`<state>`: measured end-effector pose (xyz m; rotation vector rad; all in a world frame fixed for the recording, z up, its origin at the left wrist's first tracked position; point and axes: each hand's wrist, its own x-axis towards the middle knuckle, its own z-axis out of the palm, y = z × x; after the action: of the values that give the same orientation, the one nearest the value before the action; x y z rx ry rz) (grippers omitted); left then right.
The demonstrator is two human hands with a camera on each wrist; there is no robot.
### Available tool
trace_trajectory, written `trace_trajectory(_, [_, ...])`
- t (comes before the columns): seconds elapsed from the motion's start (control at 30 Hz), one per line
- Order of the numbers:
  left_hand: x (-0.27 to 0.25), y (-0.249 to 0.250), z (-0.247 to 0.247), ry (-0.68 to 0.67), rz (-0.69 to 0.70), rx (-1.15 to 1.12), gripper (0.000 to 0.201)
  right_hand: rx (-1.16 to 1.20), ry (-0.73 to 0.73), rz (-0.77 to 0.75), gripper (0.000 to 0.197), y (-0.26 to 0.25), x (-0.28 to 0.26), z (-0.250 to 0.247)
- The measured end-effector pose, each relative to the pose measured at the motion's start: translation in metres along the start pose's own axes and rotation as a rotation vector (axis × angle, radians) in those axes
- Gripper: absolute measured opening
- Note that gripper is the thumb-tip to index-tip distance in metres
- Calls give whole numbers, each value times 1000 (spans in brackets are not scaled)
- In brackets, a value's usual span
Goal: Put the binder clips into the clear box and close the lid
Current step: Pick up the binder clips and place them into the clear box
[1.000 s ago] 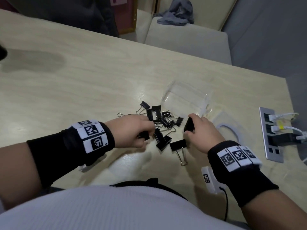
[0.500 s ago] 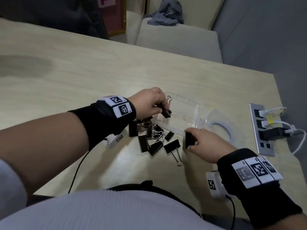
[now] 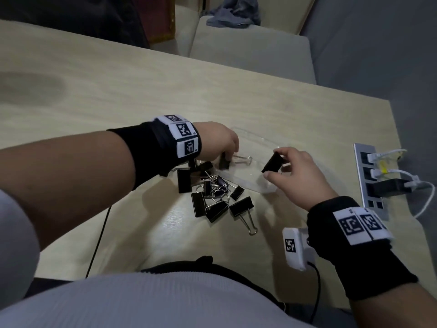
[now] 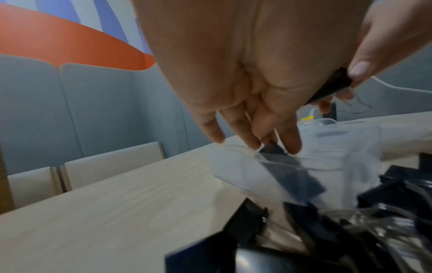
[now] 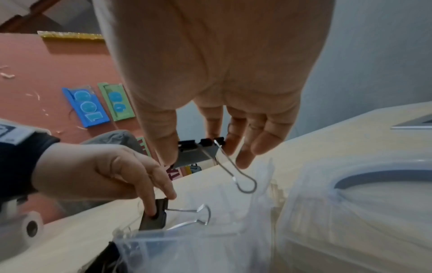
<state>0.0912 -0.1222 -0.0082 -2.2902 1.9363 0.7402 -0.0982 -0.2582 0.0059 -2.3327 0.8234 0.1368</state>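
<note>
The clear box (image 3: 254, 183) lies open on the table, its lid (image 5: 364, 186) folded out to the right. My left hand (image 3: 218, 145) pinches a black binder clip (image 3: 224, 161) at the box's left rim, wire handles pointing into the box (image 5: 198, 240); the right wrist view shows this clip (image 5: 155, 214) low inside the rim. My right hand (image 3: 295, 171) pinches another black clip (image 3: 272, 163) between thumb and fingers above the box's middle, and that clip (image 5: 198, 151) hangs with one wire handle down. Several more black clips (image 3: 210, 197) lie heaped on the table just left of and before the box.
A metal socket panel (image 3: 371, 181) with white plugs and cables is set into the table at the right. A cushioned bench (image 3: 250, 53) stands beyond the far table edge. A thin black cable (image 3: 99, 235) runs down from my left wrist.
My left hand lowered its clip from above the box's left corner down into the box. My right hand rose from the table and carried its clip over the box.
</note>
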Motion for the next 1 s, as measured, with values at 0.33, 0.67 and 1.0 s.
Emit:
trace_trajectory(0.33, [-8,8,30,-18,8,216,33,-291,-162,-145,64,-12,21,27])
trace_trajectory(0.67, [-38,1,39,235,-1,66,30,-261,-98,-198,45,-12,5,25])
trace_trajectory(1.0, [-77,33,74,-52,196,209,62,-513,-262,-256,50,-2,-41,66])
